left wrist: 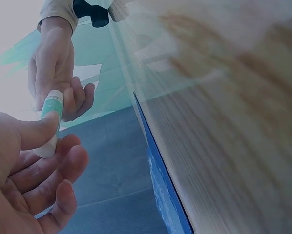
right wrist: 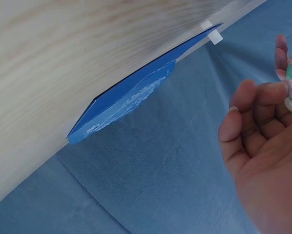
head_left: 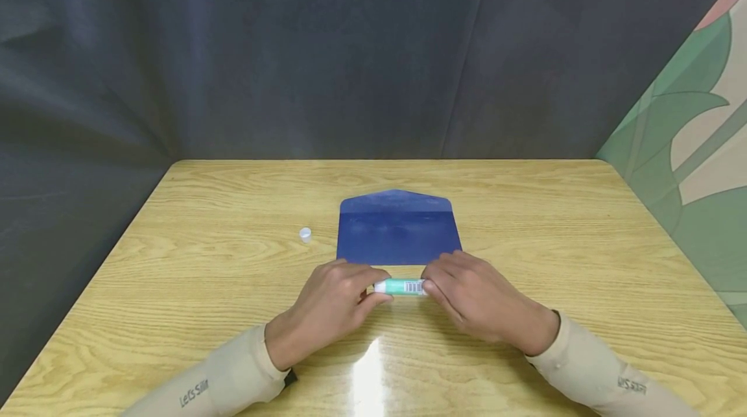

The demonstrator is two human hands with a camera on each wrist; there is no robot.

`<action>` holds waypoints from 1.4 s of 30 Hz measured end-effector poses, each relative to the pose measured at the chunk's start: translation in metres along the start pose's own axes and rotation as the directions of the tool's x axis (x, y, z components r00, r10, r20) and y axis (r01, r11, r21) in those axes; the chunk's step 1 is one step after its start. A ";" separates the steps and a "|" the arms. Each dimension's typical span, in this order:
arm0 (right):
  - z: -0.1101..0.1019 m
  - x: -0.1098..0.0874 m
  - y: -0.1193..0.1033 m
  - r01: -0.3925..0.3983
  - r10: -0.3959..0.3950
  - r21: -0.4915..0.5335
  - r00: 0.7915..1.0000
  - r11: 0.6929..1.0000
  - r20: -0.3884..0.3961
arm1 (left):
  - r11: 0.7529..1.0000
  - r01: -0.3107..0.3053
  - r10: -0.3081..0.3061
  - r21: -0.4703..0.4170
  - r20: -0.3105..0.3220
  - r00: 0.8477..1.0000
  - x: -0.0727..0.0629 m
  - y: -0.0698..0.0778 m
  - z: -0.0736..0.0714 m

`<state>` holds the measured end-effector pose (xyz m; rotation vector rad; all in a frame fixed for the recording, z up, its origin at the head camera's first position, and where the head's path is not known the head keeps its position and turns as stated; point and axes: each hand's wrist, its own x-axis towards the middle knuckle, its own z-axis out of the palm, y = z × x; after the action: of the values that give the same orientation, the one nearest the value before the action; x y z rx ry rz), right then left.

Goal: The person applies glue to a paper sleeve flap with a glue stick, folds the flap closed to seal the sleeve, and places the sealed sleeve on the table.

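A glue stick (head_left: pixel 403 286), a slim tube in mint green and white with a barcode on its side, is held level in the gap between the two hands. The left hand (head_left: pixel 335 297) pinches its white end between thumb and fingertips; the right hand (head_left: pixel 475 297) pinches the other end, thumb in front, fingers curled behind. In the left wrist view, the last fingers of the left hand bend loosely, off the tube.

Just beyond both hands lies a blue envelope (head_left: pixel 399 238), its flap (head_left: pixel 397 202) open and pointing away from them. Whitish streaks mark the flap in the wrist views. From the head, the knuckles of each hand overlap the envelope's near corners, but the right wrist view shows the right hand apart from it. Farther out than the left hand, and left of the envelope, a small white cap (head_left: pixel 305 234) sits on the desk (head_left: pixel 204 229).

Behind the hands come the sleeves, the left sleeve (head_left: pixel 227 375) and the right sleeve (head_left: pixel 601 365), both beige with dark lettering. Far ahead of the hands hangs a dark sheet (head_left: pixel 350 54); well off to the right of the right hand is a leaf-patterned panel (head_left: pixel 694 144).
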<state>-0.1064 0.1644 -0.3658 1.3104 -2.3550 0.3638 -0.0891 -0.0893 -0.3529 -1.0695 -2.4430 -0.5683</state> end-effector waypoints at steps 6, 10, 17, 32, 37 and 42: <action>-0.001 0.000 0.000 -0.006 0.006 -0.008 1.000 1.000 0.013 | 1.000 -0.002 0.002 0.005 -0.001 1.000 0.001 0.000 0.000; -0.001 0.000 0.001 -0.008 0.008 -0.012 1.000 1.000 0.018 | 1.000 0.005 -0.005 0.004 0.000 1.000 0.001 -0.001 0.000; -0.002 0.000 0.002 -0.019 0.019 -0.027 1.000 0.999 0.018 | 1.000 0.007 -0.007 0.015 -0.016 1.000 0.002 -0.001 0.001; -0.003 0.001 0.000 -0.057 0.057 -0.022 0.998 0.998 -0.007 | 0.999 0.037 -0.037 0.019 -0.007 0.999 0.002 -0.001 0.001; -0.001 0.001 0.000 -0.049 0.048 -0.034 0.999 0.998 -0.015 | 0.999 0.048 -0.048 0.020 -0.001 0.999 0.001 -0.001 0.001; -0.002 0.002 0.000 -0.038 0.037 -0.045 0.999 0.998 -0.037 | 0.999 0.042 -0.041 0.027 -0.010 0.999 0.000 -0.002 0.001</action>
<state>-0.1073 0.1638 -0.3635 1.2302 -2.3468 0.3393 -0.0909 -0.0902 -0.3537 -1.0052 -2.4624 -0.5506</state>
